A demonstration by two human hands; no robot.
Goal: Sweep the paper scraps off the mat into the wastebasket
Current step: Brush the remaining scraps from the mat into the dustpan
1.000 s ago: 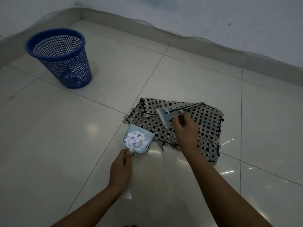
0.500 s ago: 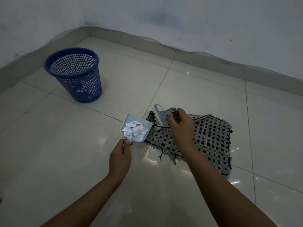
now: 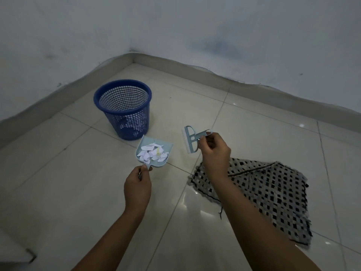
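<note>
My left hand (image 3: 137, 184) pinches the short handle of a small pale blue dustpan (image 3: 167, 150). White paper scraps (image 3: 153, 153) lie heaped in the pan, which hovers above the floor just in front of the blue mesh wastebasket (image 3: 123, 108). A small pale blue hand brush (image 3: 190, 139) is gripped by its handle in my right hand (image 3: 214, 151), bristles pointing left and down, between the basket and the mat. The black-and-white checked woven mat (image 3: 263, 190) lies on the tiles at the right, partly under my right forearm.
The floor is glossy beige tile with a raised skirting (image 3: 195, 70) along the two white walls, which meet in a corner behind the wastebasket. Some white scraps show through the basket's mesh near its bottom. A pale object's corner (image 3: 15, 251) sits at the lower left.
Both hands have lifted off the mat and moved left toward the wastebasket, carrying the loaded dustpan and the brush. The view has turned, so the basket now sits close to the pan.
</note>
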